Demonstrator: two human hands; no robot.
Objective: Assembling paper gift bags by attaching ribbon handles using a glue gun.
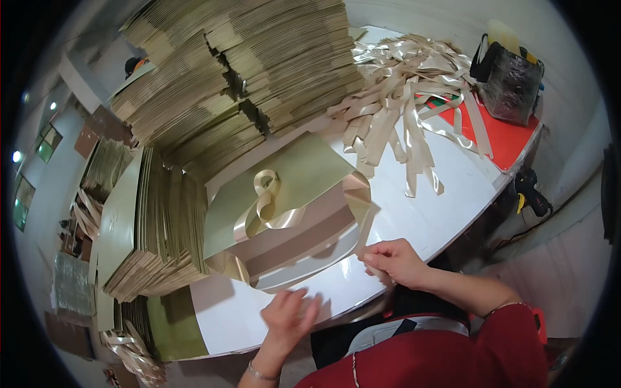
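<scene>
An opened olive-gold paper gift bag lies on the white tabletop, its mouth towards me. A loose satin ribbon curls over its upper panel. At the mouth's right corner, my right hand pinches what looks like a pale ribbon strip, part of it hidden by the fingers. Just below the near edge of the mouth is my left hand, blurred. Its fingers are apart and nothing shows in them.
Tall stacks of folded bags rise behind; more bags stand at the left. Cut satin ribbons spread at the back right, partly over a red sheet. A plastic-wrapped holder stands there. A glue gun hangs by the right edge.
</scene>
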